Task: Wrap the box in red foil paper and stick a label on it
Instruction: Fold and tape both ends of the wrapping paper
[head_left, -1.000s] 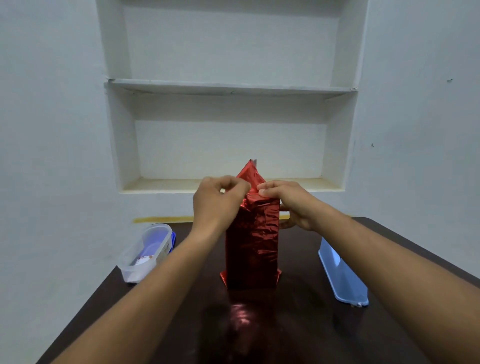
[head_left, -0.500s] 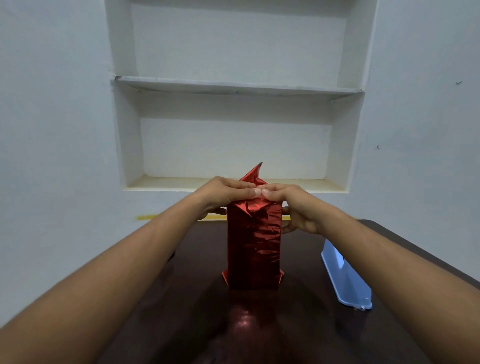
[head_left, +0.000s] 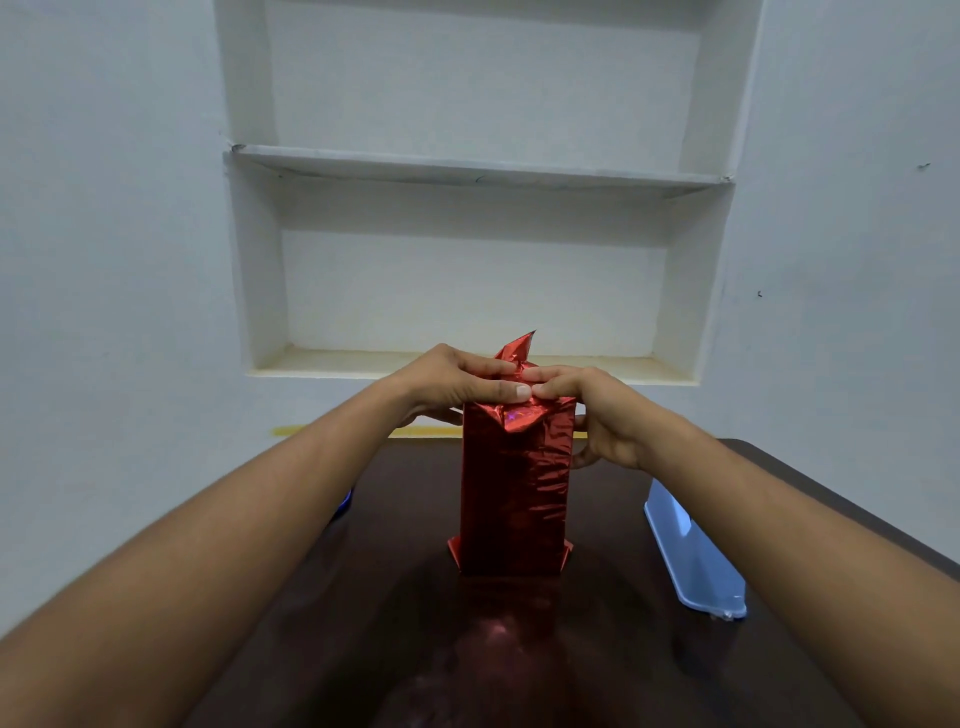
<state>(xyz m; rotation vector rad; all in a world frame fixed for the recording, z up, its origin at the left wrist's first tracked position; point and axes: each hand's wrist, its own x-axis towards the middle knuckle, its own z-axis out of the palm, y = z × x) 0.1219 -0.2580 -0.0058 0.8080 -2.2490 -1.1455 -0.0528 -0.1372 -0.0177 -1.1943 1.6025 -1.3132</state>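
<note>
A tall box wrapped in shiny red foil paper (head_left: 514, 488) stands upright in the middle of a dark wooden table (head_left: 519, 665). Small foil flaps stick out at its bottom corners. My left hand (head_left: 457, 382) and my right hand (head_left: 597, 415) rest on the box's top end, fingertips meeting in the middle and pressing the foil folds down. A pointed foil flap (head_left: 519, 348) still stands up behind my fingers. My right thumb hooks around the box's right side. No label is visible.
A light blue plastic lid (head_left: 691, 556) lies on the table to the right of the box. A bit of blue (head_left: 345, 501) peeks from behind my left forearm. A recessed white wall shelf (head_left: 467, 171) rises behind the table.
The upright foil peak has been folded lower as both hands flattened onto the box top. My left forearm swung left and now hides the clear container.
</note>
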